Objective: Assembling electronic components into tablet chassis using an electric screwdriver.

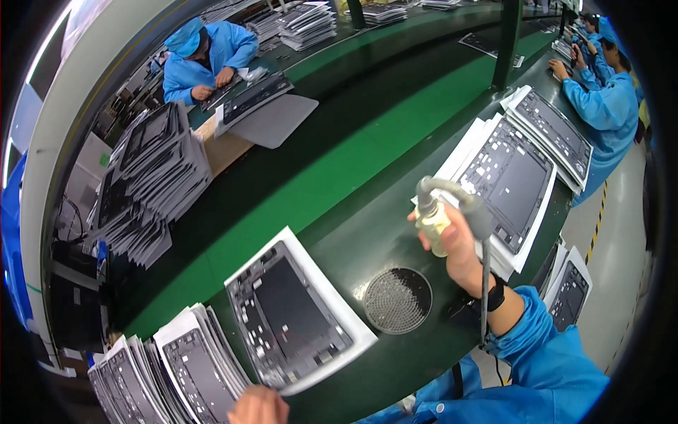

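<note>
My right hand [455, 247] is wrapped round a small pale yellow bottle-like piece [434, 225]. A bent grey tube [438, 185] runs from its top towards a grey cone [477, 215] on a thin stem. My left hand [259, 406] is curled at the lower edge, by the near corner of a dark flat device panel [293, 311]; whatever its fingers hold is hidden. That panel lies tilted on a white sheet [361, 332], with small white pieces dotted over it. Between the panel and my right forearm, a round metal mesh disc [397, 299] sits on the dark green bench [353, 261].
Stacked panels with white sheets [201, 360] stand at the lower left. More panels on sheets [508, 184] lie at the right. Across the green belt [311, 201], a person in blue [208, 60] works beside a tall panel pile [159, 169]. A green post [507, 46] rises at the back.
</note>
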{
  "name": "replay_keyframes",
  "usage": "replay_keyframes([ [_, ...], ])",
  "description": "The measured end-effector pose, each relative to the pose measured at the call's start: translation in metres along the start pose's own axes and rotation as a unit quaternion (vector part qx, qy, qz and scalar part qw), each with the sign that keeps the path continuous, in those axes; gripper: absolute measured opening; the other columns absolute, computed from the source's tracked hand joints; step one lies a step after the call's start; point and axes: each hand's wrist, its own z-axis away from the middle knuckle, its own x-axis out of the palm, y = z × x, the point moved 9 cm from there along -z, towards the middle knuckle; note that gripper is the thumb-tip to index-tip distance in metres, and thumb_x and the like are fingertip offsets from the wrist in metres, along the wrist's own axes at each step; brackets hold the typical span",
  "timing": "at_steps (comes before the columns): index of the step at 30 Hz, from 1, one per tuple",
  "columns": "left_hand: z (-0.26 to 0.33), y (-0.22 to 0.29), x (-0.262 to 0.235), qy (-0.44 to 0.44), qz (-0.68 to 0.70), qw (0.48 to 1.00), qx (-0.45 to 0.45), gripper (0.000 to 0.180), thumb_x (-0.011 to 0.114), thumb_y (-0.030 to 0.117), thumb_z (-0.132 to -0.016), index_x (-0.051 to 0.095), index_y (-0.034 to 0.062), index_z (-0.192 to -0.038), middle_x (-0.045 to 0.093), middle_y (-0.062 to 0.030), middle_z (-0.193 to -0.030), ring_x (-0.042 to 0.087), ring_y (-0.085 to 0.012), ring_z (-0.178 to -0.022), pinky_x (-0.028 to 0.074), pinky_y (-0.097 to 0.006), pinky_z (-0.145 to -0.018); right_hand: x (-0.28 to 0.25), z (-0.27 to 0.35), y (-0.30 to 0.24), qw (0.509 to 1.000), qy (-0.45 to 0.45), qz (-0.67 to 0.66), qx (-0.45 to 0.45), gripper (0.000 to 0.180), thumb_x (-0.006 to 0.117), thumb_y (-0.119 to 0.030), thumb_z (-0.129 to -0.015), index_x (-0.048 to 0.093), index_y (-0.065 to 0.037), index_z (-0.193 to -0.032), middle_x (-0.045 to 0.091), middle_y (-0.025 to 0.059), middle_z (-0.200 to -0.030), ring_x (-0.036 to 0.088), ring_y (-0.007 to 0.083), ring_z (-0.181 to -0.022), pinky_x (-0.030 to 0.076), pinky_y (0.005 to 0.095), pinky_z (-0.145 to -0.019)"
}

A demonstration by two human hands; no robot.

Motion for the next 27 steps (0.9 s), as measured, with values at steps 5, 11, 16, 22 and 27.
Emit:
replay_keyframes([
  [5, 0.088, 0.054, 0.013, 0.003, 0.047, 0.994, 0.103, 0.017, 0.071, 0.016, -0.090, 0.070, 0.0030, -0.100, 0.070, -0.0142, -0.098, 0.069, -0.0279, -0.086, 0.058, -0.037, -0.073, 0.010, 0.000, -0.008, 0.998, 0.014, 0.056, -0.022, 0.095, 0.035, -0.085, -0.089, 0.064, 0.004, -0.106, 0.060, 0.0049, -0.076, 0.051, 0.0080, -0.063, 0.037, 0.0228, -0.057],
  [11, 0.202, 0.108, 0.074, -0.055, 0.066, 0.966, 0.244, 0.023, 0.064, 0.029, -0.100, 0.077, 0.0103, -0.101, 0.076, -0.0066, -0.101, 0.071, -0.0191, -0.091, 0.056, -0.034, -0.082, 0.020, 0.002, -0.020, 0.994, 0.008, 0.091, -0.057, 0.093, 0.032, -0.082, -0.092, 0.065, 0.003, -0.107, 0.054, 0.0017, -0.063, 0.046, 0.0073, -0.057, 0.033, 0.0233, -0.053],
  [16, 0.163, 0.112, 0.048, -0.029, 0.175, 0.971, 0.160, 0.024, 0.066, 0.023, -0.094, 0.075, 0.0055, -0.109, 0.073, -0.0096, -0.110, 0.069, -0.0227, -0.098, 0.054, -0.039, -0.087, 0.008, 0.002, -0.015, 0.995, 0.007, 0.061, -0.077, 0.085, 0.036, -0.076, -0.095, 0.063, 0.003, -0.111, 0.060, 0.0049, -0.080, 0.050, 0.0089, -0.061, 0.038, 0.0244, -0.054],
  [22, 0.064, 0.069, 0.031, 0.040, 0.182, 0.982, 0.029, 0.033, 0.071, 0.016, -0.083, 0.071, 0.0049, -0.114, 0.067, -0.0101, -0.114, 0.063, -0.0297, -0.103, 0.050, -0.043, -0.089, -0.009, -0.002, -0.007, 0.998, 0.066, -0.011, -0.016, 0.093, 0.022, -0.082, -0.094, 0.062, 0.002, -0.107, 0.053, 0.0017, -0.060, 0.051, 0.0106, -0.055, 0.040, 0.0242, -0.052],
  [27, -0.025, 0.005, 0.087, 0.091, 0.205, 0.971, -0.082, 0.032, 0.079, 0.009, -0.074, 0.075, 0.0125, -0.106, 0.066, -0.0070, -0.112, 0.061, -0.0286, -0.102, 0.048, -0.041, -0.085, -0.022, 0.001, -0.005, 0.995, 0.087, -0.053, -0.007, 0.095, 0.020, -0.083, -0.094, 0.061, 0.002, -0.106, 0.054, 0.0016, -0.060, 0.050, 0.0116, -0.052, 0.040, 0.0249, -0.048],
])
